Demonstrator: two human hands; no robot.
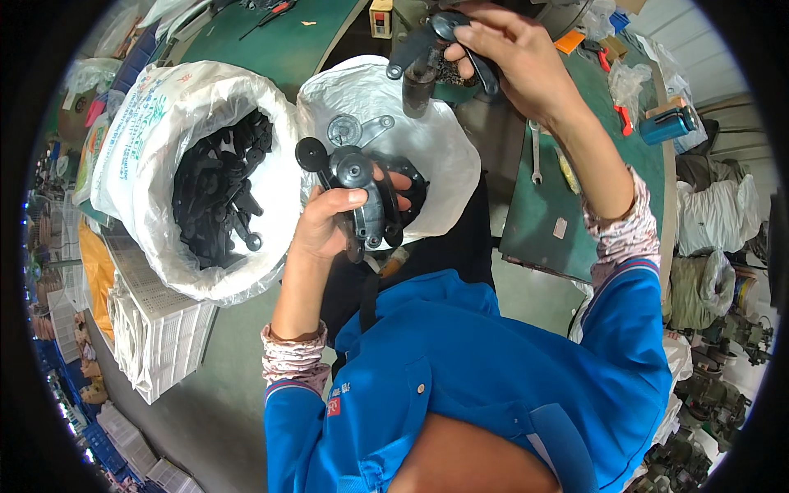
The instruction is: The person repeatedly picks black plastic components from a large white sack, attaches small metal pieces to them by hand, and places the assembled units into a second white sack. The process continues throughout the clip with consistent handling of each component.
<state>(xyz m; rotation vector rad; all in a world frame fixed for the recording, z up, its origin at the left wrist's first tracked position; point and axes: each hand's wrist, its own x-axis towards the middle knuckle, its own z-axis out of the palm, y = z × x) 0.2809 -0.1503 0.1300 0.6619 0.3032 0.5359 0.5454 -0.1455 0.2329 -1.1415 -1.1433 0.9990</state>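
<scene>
My left hand [327, 215] is closed round several black lever-shaped parts [355, 171] with round disc ends. It holds them over the open mouth of a white bag [448, 177], where more dark parts lie partly hidden by the hand. Up at the top, my right hand [511, 51] grips one black lever-shaped part [445, 26] with a round hub. That part is against the upper end of a dark cylindrical metal post [419, 92]. Whether it rests on the post I cannot tell.
To the left stands a white woven sack [144, 140] with a plastic liner, holding many black parts [220, 185]. A green worktop on the right carries a wrench [537, 156] and a blue cylinder [667, 125]. White plastic crates [168, 329] are at lower left.
</scene>
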